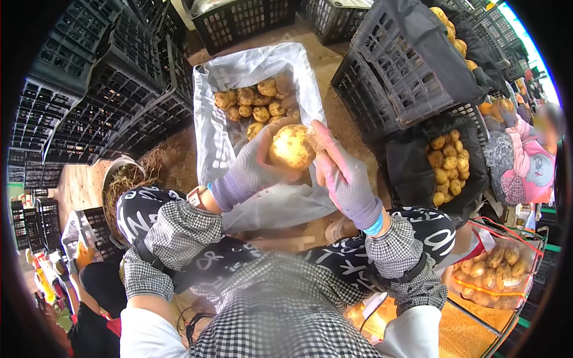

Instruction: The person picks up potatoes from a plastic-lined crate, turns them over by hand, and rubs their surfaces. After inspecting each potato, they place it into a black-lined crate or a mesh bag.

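A large, pale yellow potato [291,149] is lifted over a crate [206,149] lined with white plastic film. My left hand [253,170], in a grey and purple knit glove, is closed round its left side. My gloved right hand [349,182] comes in from the right, its fingers close together and bent, with the fingertips against the potato's right edge. Below, several soil-marked potatoes [246,95] lie heaped towards the far end of the crate. My hands and the raised potato hide part of the crate's inside.
Black crates [113,89] are stacked on the left, above a bucket [113,173] holding dry plant scraps. To the right stand more crates [394,65], one black-lined with potatoes [447,164]. A bag of potatoes [489,271] is at lower right. Other people, one in pink [525,161], are at both sides.
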`<state>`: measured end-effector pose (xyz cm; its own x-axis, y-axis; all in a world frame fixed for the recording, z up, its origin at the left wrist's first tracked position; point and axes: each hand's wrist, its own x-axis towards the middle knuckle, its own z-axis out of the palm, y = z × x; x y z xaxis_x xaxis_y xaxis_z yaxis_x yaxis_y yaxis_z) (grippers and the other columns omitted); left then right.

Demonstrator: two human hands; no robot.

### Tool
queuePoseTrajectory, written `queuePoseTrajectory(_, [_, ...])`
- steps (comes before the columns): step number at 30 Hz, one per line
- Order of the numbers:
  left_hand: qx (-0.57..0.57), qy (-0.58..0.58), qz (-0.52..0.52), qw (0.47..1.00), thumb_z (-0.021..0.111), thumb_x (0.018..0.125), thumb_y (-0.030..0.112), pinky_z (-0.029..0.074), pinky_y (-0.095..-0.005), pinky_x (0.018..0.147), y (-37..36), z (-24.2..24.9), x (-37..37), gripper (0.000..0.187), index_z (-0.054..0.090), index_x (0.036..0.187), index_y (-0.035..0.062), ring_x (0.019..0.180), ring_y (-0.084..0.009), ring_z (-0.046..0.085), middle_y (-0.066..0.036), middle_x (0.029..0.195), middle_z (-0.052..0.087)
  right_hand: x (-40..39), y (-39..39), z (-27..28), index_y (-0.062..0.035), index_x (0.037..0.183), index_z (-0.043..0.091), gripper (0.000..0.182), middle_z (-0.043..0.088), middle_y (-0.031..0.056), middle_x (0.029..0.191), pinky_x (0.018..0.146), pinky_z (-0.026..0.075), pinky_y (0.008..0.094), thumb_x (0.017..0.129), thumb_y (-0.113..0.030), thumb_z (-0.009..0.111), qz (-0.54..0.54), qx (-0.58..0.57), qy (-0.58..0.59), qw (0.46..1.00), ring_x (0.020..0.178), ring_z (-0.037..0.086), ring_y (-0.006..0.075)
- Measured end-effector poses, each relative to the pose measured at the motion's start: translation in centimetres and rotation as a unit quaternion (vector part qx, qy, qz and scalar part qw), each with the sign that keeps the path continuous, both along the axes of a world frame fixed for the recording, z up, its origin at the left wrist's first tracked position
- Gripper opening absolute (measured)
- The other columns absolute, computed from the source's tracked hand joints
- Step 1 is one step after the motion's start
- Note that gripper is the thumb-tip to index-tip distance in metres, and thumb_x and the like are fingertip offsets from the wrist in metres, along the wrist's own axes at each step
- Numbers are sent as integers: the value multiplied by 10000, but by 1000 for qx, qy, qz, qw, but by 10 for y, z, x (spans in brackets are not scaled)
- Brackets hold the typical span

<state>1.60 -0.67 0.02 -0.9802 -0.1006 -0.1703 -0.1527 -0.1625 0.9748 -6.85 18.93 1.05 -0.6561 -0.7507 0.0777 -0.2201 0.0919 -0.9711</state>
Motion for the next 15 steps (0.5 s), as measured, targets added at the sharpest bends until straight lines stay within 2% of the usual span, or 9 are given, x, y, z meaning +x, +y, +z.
queuePoseTrajectory(1, [15, -27, 7, 999, 836, 701, -27, 522, -272, 927, 1, 6, 1, 896, 376, 1461, 84, 1101, -129, 583, -68, 1258, 566, 2, -2, -2, -160, 1481, 474, 527, 578, 25, 711, 581, 457, 230, 974, -40, 558, -8, 0, -11, 1000, 566, 513, 78])
queuePoseTrajectory(3, [53, -67, -3, 996, 780, 705, -105, 553, -257, 814, 0, 9, 0, 960, 288, 1508, 81, 1014, -141, 623, -85, 1272, 545, 9, -4, -13, -155, 1461, 501, 493, 567, 11, 706, 579, 444, 219, 983, -47, 553, 9, -19, 71, 997, 567, 487, 61])
queuePoseTrajectory(5, [56, -74, -12, 996, 746, 715, -140, 567, -244, 752, -1, 8, -1, 985, 244, 1532, 84, 962, -142, 646, -93, 1267, 539, 6, 1, -15, -125, 1438, 524, 452, 663, -1, 813, 591, 442, 204, 992, -58, 550, 19, -14, 122, 992, 583, 487, 52])
queuePoseTrajectory(7, [26, -48, -20, 998, 732, 733, -133, 563, -232, 741, 1, 7, -1, 965, 245, 1534, 95, 947, -132, 650, -91, 1244, 547, -4, 0, -2, -113, 1437, 522, 455, 708, 25, 940, 604, 456, 208, 987, -61, 556, -15, -27, 23, 999, 598, 517, 60])
queuePoseTrajectory(10, [27, -58, -46, 997, 792, 745, -8, 563, -255, 769, 1, 13, 0, 974, 236, 1538, 97, 949, -160, 654, -119, 1282, 551, -6, 5, -6, -98, 1434, 521, 441, 712, 66, 1180, 643, 488, 220, 994, -83, 554, -7, -12, -41, 999, 663, 552, 54])
queuePoseTrajectory(12, [130, 76, -63, 987, 804, 798, 232, 534, -303, 900, -7, -28, 8, 893, 292, 1517, 96, 1096, -193, 608, -121, 1312, 550, -2, 6, -9, -99, 1439, 515, 435, 705, 69, 1196, 641, 480, 217, 1005, -92, 543, 17, -3, 2, 1000, 684, 529, 36])
queuePoseTrajectory(14, [248, 92, -74, 961, 775, 841, 403, 524, -340, 961, -8, -41, 14, 857, 325, 1505, 100, 1162, -225, 590, -138, 1336, 545, 5, 4, -9, -98, 1441, 513, 432, 698, 72, 1212, 632, 468, 215, 1010, -95, 536, 40, -16, 8, 999, 698, 509, 22])
queuePoseTrajectory(15, [314, 42, -76, 945, 740, 858, 454, 530, -353, 957, -6, -37, 16, 840, 331, 1504, 105, 1154, -241, 594, -154, 1345, 540, 4, 3, -8, -98, 1439, 515, 432, 697, 72, 1211, 624, 461, 215, 1008, -93, 538, 32, -38, -22, 999, 697, 501, 19])
